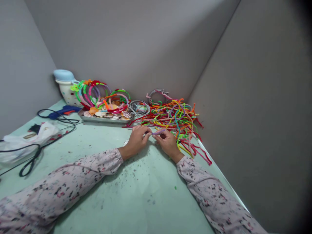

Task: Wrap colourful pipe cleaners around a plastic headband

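A short purple fuzzy stem (159, 132) runs between my two hands above the pale green table (146, 195). My left hand (138, 139) pinches its left end with thumb and fingertips. At its right part, my right hand (167, 143) is closed on it, the fingertips close to those of the left. Just behind my right hand spreads a tangled pile of coloured fuzzy stems (179, 113). A small white thing, partly hidden, shows beside my left wrist.
At the back, a metal tray (104, 119) holds shells and colourful wrapped rings (92, 94). Left of it are a white jar with a blue lid (64, 76), a blue glue gun (62, 111), black cable (39, 148) and a white plastic bag (24, 141). Wire coils (140, 107) lie right of the tray.
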`<state>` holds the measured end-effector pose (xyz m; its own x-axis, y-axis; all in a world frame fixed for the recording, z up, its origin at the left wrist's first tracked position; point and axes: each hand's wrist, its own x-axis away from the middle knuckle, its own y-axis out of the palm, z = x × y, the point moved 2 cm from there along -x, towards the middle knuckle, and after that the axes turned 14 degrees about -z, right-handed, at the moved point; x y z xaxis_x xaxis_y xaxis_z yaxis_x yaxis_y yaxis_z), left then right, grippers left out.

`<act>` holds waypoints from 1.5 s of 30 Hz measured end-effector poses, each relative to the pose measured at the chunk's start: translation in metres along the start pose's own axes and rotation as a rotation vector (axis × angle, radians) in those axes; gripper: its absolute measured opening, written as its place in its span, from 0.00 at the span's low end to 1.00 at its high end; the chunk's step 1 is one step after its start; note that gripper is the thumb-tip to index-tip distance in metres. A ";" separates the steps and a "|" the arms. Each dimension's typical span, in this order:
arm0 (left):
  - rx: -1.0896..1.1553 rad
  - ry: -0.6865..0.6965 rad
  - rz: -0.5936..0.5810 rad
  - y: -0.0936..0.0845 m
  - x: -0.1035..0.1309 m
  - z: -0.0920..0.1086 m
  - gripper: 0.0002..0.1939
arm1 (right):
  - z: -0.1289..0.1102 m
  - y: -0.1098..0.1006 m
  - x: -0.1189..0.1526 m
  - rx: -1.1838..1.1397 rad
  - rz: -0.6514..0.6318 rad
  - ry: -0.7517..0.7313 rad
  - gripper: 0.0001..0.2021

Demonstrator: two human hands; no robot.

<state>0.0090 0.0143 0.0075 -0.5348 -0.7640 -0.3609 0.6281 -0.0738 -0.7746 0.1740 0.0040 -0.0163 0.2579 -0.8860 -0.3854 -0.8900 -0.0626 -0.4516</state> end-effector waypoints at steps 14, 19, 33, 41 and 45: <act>-0.020 -0.004 0.003 0.001 0.000 0.000 0.07 | 0.000 0.002 -0.002 -0.110 -0.028 0.082 0.11; -0.028 0.001 -0.009 0.001 0.000 0.000 0.07 | -0.003 0.000 -0.002 -0.148 -0.028 0.096 0.10; -0.029 -0.002 0.004 0.001 0.000 0.000 0.07 | -0.006 0.000 -0.004 -0.205 -0.084 0.108 0.08; -0.040 0.022 0.009 0.002 0.000 0.000 0.07 | -0.007 -0.002 -0.002 -0.217 -0.101 0.099 0.08; -0.042 0.021 0.009 0.002 0.000 -0.001 0.06 | -0.008 -0.001 -0.002 -0.218 -0.103 0.110 0.09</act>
<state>0.0100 0.0144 0.0055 -0.5414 -0.7505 -0.3789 0.6089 -0.0392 -0.7923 0.1715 0.0024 -0.0084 0.3196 -0.9138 -0.2507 -0.9241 -0.2421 -0.2958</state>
